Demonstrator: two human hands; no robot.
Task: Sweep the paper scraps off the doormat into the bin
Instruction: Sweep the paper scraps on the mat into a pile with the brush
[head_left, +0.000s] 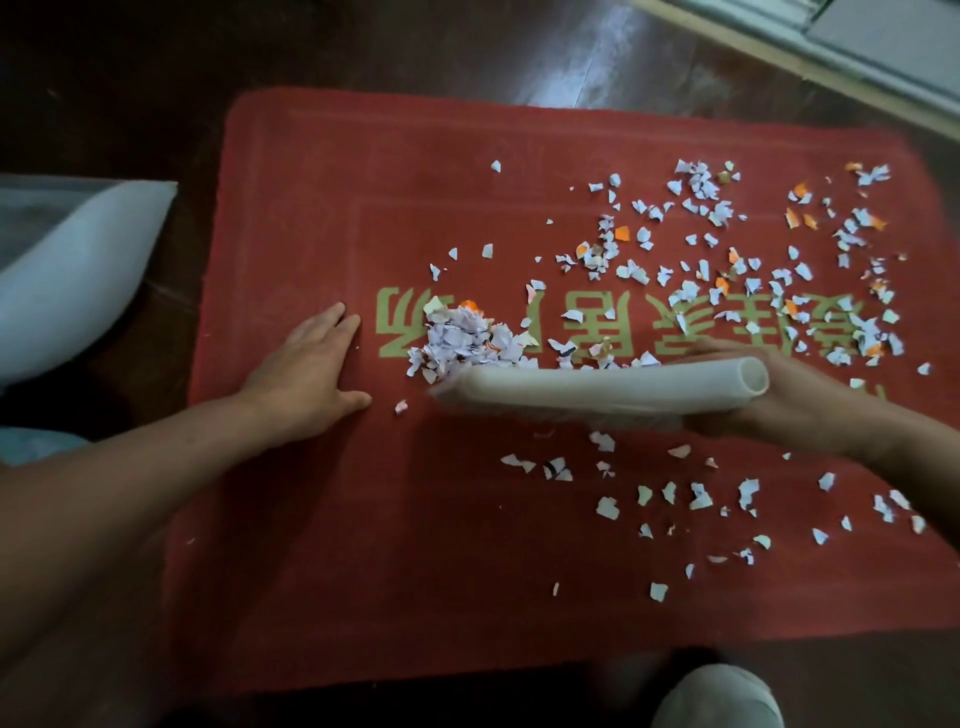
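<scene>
A red doormat (332, 519) with green characters lies on the dark floor. White and orange paper scraps (727, 270) are scattered over its right half, and a gathered pile of scraps (462, 338) sits near the middle. My right hand (795, 400) grips a white hand brush (597, 387) lying sideways, its head just below and right of the pile; the brush is motion-blurred. My left hand (306, 369) rests flat on the mat, fingers straight, just left of the pile. A white bin (78, 270) lies on the floor beyond the mat's left edge.
Dark wooden floor (104, 78) surrounds the mat. A pale door frame or threshold (857, 57) runs across the top right corner. A grey-white shoe or foot (722, 699) shows at the bottom edge, right of centre. A bit of light blue fabric (36, 447) is at far left.
</scene>
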